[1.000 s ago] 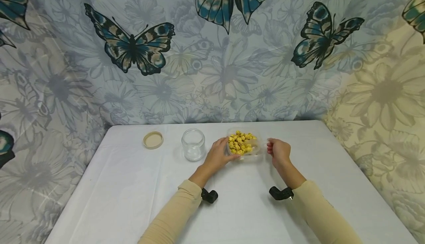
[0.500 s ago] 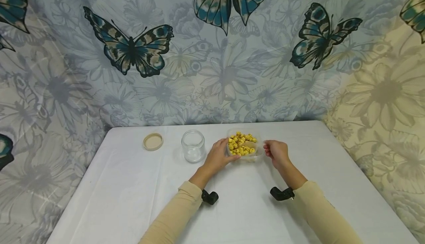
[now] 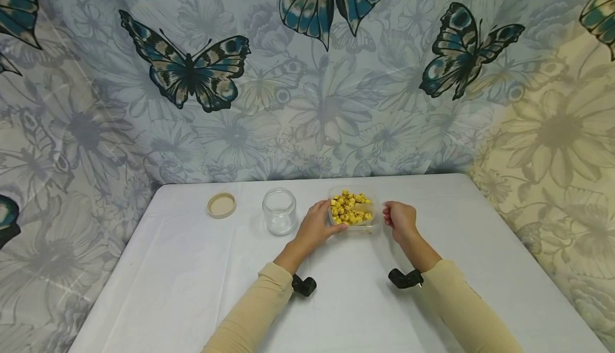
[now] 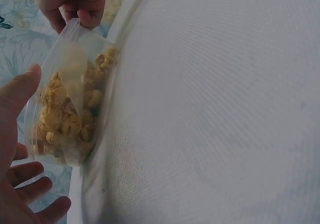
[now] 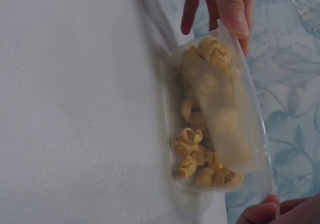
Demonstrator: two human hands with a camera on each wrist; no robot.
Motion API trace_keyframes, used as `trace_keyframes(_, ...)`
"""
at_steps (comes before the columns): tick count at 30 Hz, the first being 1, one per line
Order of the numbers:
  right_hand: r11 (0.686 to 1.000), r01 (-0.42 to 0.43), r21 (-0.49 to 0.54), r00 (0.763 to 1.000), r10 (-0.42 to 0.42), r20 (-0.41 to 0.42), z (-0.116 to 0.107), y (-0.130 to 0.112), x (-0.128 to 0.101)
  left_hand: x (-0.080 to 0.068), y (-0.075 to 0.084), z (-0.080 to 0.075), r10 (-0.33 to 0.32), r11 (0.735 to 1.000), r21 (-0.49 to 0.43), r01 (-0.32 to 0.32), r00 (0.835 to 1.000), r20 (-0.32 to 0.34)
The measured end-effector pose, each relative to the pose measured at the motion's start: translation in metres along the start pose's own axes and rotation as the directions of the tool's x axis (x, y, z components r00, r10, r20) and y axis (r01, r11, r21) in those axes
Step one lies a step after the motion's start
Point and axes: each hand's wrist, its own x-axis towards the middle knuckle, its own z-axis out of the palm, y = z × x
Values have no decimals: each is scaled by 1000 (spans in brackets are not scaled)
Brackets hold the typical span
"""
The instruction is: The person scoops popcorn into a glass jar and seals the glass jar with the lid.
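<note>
Both hands grip the clear tub of popcorn: left hand on its left wall, right hand pinching its right rim.

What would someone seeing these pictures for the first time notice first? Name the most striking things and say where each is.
The eye lands on the clear plastic container of yellow popcorn near the middle of the white table, with the left hand holding one side and the right hand pinching the other. To its left stand an open glass jar and its tan lid. Behind hangs a butterfly-print curtain.
</note>
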Motion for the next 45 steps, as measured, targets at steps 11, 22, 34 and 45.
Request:
trace_keyframes(11, 996, -62, 65, 997, 65, -51, -1, 0, 1, -2, -1, -2, 7, 1000, -14, -7, 1000, 2)
trace_keyframes(22, 994, -79, 82, 997, 80, -12, -3, 2, 2, -3, -3, 1, 1, 1000, -31, -1, 1000, -11)
trace_keyframes(34, 987, -86, 134, 994, 76, 76, -10, 5, 7, 0, -5, 0, 6, 1000, -4, -6, 1000, 6)
trace_keyframes(45, 985, -79, 152, 994, 66, 91, -10, 3, 7, 1, -8, -3, 18, 1000, -11, -18, 999, 30)
